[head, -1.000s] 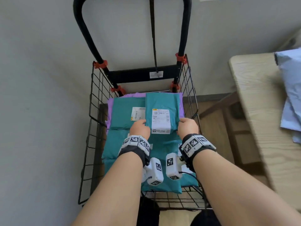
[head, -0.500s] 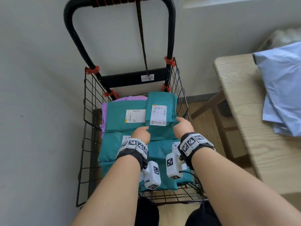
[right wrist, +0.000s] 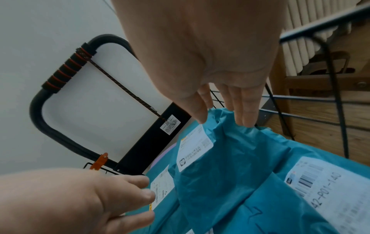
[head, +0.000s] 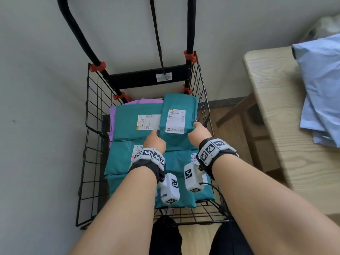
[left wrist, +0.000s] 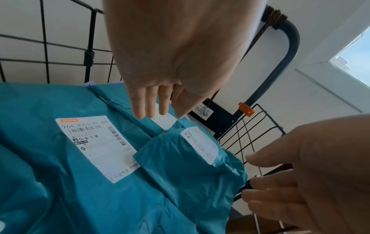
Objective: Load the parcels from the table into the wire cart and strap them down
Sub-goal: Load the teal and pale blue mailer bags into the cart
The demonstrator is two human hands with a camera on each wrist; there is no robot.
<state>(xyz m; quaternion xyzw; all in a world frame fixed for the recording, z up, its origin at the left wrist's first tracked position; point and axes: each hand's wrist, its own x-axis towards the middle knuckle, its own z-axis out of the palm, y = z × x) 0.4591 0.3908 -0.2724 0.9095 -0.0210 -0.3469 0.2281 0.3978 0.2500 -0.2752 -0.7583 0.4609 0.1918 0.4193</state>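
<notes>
head view: the wire cart [head: 95, 137] holds teal parcels [head: 128, 159] lying flat, and a smaller teal parcel [head: 176, 142] lies on top near the cart's back right corner. the left hand [head: 154, 142] and the right hand [head: 199, 134] are at its two sides, fingers straight and relaxed, gripping nothing. light blue parcels [head: 320, 85] lie on the table [head: 276, 111].

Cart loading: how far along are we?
Done: several teal parcels lie in the cart, over a purple one. In hand: both hands, left and right, open beside the top parcel. Left: blue parcels on the table; the strap hangs unused.
</notes>
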